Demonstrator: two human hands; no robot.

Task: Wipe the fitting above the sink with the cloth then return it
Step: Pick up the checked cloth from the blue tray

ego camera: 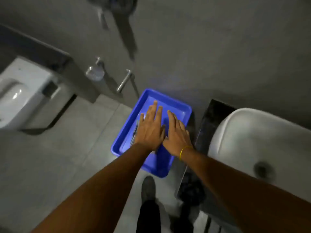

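left hand [150,126]: fingers spread, flat, palm down over blue tray [183,107] | right hand [176,132]: fingers extended, flat beside left, thumbs touching, yellow band [183,151] on wrist | cloth: cannot tell, a blurred patterned edge shows under left hand | sink [252,140]: right of tray | tray: on floor by wall
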